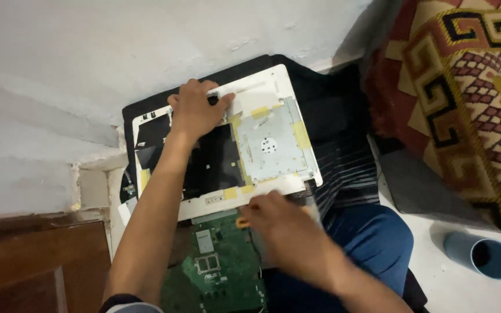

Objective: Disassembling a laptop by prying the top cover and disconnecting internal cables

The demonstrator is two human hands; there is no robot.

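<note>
Laptop disassembly, apparently mid-stage. Left hand (195, 110) spread flat, pressing white laptop casing (273, 93) at far edge. Right hand (282, 223) at near edge, gripping orange tool (242, 222); grip blurred. Green circuit board (215, 266) below right hand. Next: likely steady prying.

One white laptop shell (273, 93), one green circuit board (215, 272), one blue cup (481, 255).

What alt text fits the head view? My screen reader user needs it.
A person's left hand presses on a white laptop shell while the right hand grips an orange tool at its near edge. A green circuit board lies below.
</note>
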